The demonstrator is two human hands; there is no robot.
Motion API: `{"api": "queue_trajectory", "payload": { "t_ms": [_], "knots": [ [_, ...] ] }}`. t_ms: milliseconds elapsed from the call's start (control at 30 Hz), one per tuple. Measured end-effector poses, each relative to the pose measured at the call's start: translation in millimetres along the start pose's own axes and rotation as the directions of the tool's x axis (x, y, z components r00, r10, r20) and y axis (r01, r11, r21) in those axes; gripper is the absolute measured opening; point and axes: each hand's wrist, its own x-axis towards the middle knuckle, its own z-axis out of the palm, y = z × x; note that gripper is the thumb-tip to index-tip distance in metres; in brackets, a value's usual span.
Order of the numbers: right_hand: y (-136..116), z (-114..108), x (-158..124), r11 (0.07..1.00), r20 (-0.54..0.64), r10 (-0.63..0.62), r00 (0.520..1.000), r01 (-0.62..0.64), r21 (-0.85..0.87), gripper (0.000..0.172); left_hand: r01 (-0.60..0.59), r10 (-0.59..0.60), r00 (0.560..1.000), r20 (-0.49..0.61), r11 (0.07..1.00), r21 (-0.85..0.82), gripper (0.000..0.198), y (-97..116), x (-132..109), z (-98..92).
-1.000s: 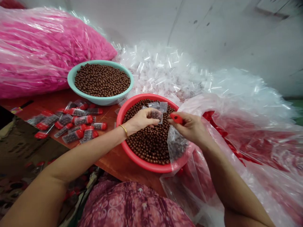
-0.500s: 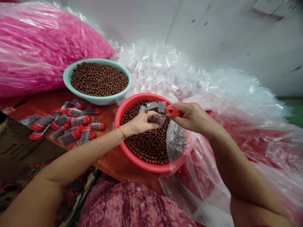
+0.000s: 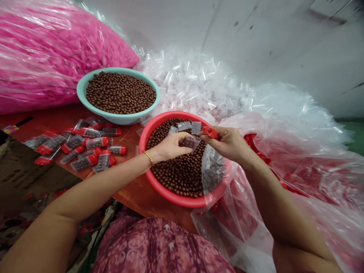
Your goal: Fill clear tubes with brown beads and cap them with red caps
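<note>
Over the red basin [image 3: 144, 138] of brown balls [image 3: 179, 178], my left hand [image 3: 172, 146] pinches a small clear plastic case [image 3: 192, 142]. Its inside is hard to make out. To its right, my right hand [image 3: 227, 142] grips a red plastic cap [image 3: 209, 132], held close to the case but apart from it. Several more clear cases [image 3: 196, 127] lie on the balls just behind my left hand. A crumpled clear bag [image 3: 214, 170] hangs over the basin's right side, below my right hand.
A light blue basin [image 3: 82, 99] of similar balls stands at the back left. Filled red-capped cases [image 3: 97, 142] lie heaped on the red table [image 3: 136, 197]. Behind are a bag of pink pieces [image 3: 71, 49] and a pile of clear cases [image 3: 204, 83]. Red pieces in clear plastic [image 3: 301, 167] lie right.
The red cap in my right hand has turned, and that hand has drawn slightly back and down. My left hand still holds the clear case over the basin. The view has shifted slightly.
</note>
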Motion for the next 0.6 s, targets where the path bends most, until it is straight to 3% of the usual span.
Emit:
{"api": "queue_trajectory", "payload": {
  "t_ms": [100, 233, 300, 367, 467, 533, 600],
  "knots": [
    [7, 14, -8, 0.99, 0.18, 0.088, 0.98, -0.066, -0.123, 0.026, -0.047, 0.045, 0.993, -0.112, 0.999, -0.012, 0.025, 3, 0, -0.4],
    [-5, 41, -26, 0.927, 0.489, 0.052, 0.871, 0.141, -0.348, 0.018, -0.095, 0.084, 0.975, -0.208, 0.994, -0.045, 0.024, 3, 0, -1.3],
    [-13, 49, -31, 0.896, 0.552, 0.051, 0.832, 0.206, -0.394, 0.02, -0.097, 0.083, 0.974, -0.209, 0.994, -0.057, 0.024, 3, 0, -1.6],
    [-14, 50, -33, 0.895, 0.565, 0.054, 0.824, 0.212, -0.394, 0.02, -0.094, 0.082, 0.976, -0.203, 0.994, -0.05, 0.024, 3, 0, -1.8],
    [-4, 42, -29, 0.951, 0.441, 0.017, 0.897, 0.122, -0.284, 0.019, -0.082, 0.076, 0.977, -0.201, 0.996, -0.024, 0.022, 3, -1, -1.9],
    [6, 33, -25, 0.994, 0.216, -0.008, 0.976, 0.032, -0.105, 0.023, -0.074, 0.069, 0.98, -0.186, 0.997, -0.017, 0.022, 2, 0, -1.6],
    [11, 23, -20, 0.998, -0.02, -0.001, 1.0, 0.002, 0.065, 0.026, -0.061, 0.058, 0.988, -0.143, 0.998, -0.014, 0.023, 1, 1, -0.8]
  ]
}}
